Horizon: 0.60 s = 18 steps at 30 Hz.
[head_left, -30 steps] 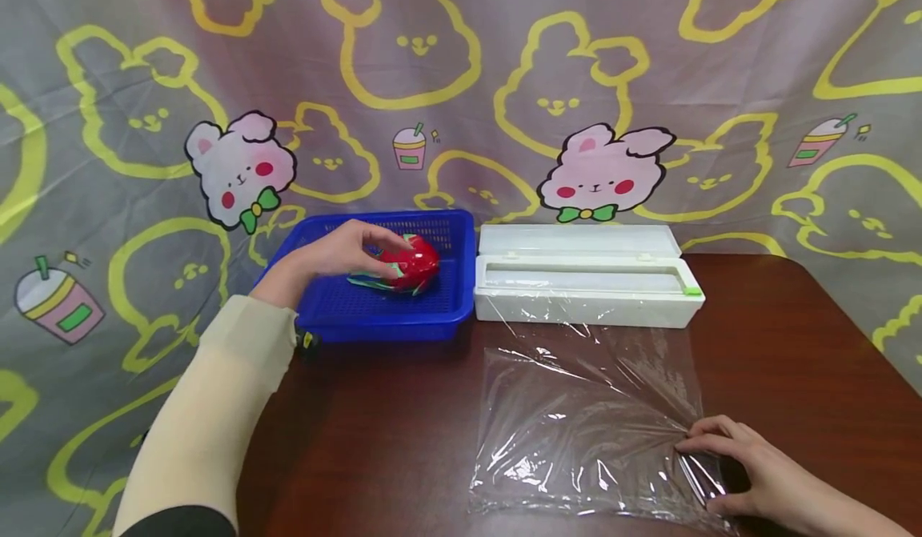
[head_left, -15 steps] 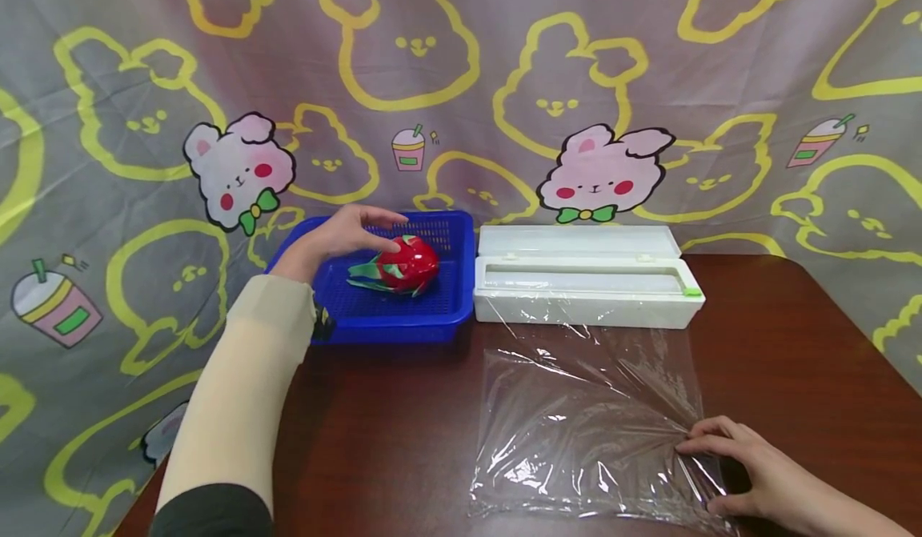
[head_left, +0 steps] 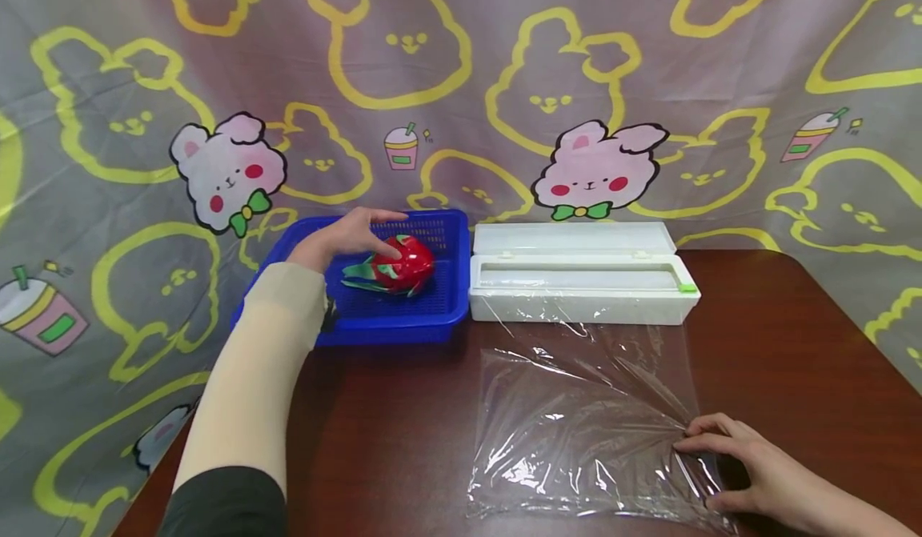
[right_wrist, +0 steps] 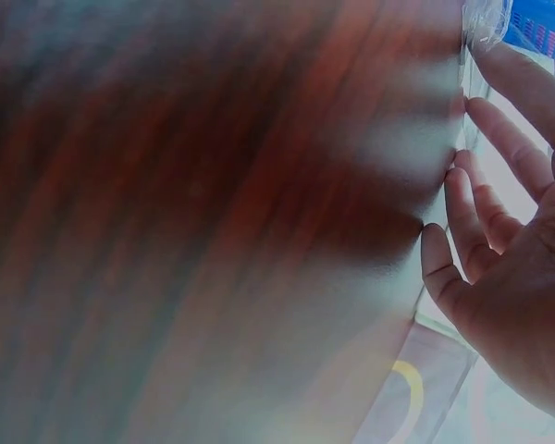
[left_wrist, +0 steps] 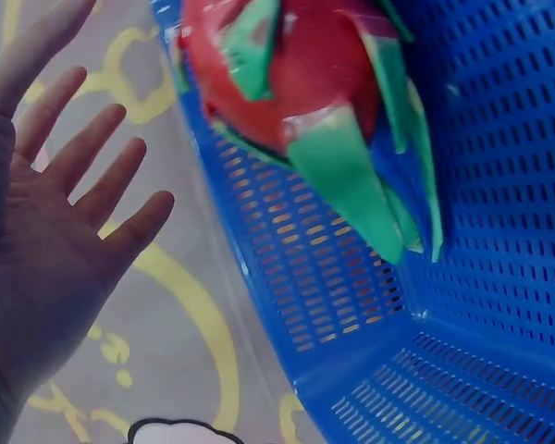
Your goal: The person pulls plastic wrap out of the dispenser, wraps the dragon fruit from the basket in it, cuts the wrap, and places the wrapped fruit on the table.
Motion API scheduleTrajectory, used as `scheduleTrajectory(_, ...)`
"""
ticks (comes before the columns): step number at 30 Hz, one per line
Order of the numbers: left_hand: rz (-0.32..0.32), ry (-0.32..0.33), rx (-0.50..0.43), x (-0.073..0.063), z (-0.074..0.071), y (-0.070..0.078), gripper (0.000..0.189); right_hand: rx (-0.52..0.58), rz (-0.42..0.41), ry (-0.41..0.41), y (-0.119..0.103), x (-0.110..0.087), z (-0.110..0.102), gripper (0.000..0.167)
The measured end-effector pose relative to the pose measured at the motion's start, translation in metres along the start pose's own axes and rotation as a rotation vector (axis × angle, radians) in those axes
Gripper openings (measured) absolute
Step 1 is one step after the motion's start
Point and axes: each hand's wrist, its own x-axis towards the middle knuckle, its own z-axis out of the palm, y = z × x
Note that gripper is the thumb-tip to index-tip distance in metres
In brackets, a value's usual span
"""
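Note:
In the head view, my left hand (head_left: 350, 233) hovers over the blue basket (head_left: 403, 334), close to a red dragon fruit (head_left: 409, 266) with green scales. The left wrist view shows that hand (left_wrist: 60, 236) with fingers spread, apart from the dragon fruit (left_wrist: 314, 69). A sheet of clear cling film (head_left: 576, 441) lies on the table, drawn from a white cling film dispenser (head_left: 583, 306). My right hand (head_left: 752, 469) rests at the film's near right corner, thumb and fingers apart. In the right wrist view, fingertips of my right hand (right_wrist: 509, 222) press down on the tabletop.
The dispenser's lid (head_left: 572, 238) stands raised at the back, and a green slider (head_left: 687, 287) sits at its right end. The basket is beside the dispenser's left end. Behind the brown table (head_left: 389, 425) hangs a curtain with cartoon rabbits (head_left: 594, 173).
My left hand has risen slightly from the dragon fruit and its forearm has swung right. The dragon fruit stays in the basket. My right hand and the film hold still.

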Motion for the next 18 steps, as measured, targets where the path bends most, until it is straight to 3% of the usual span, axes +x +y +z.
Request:
scheduleTrajectory(4, 0.007, -0.063, 0.089, 0.007, 0.006, -0.002, 0.08, 0.008, -0.001, 0.003, 0.0, 0.0, 0.0, 0.054)
scheduleTrajectory(13, -0.06, -0.164, 0.249, 0.016, 0.009, -0.004, 0.088, 0.004, -0.035, 0.023, -0.001, -0.003, 0.001, 0.053)
scheduleTrajectory(18, -0.071, -0.17, 0.245, 0.02, 0.011, -0.01, 0.096, 0.002, -0.07, 0.047, -0.001, -0.003, 0.001, 0.053)
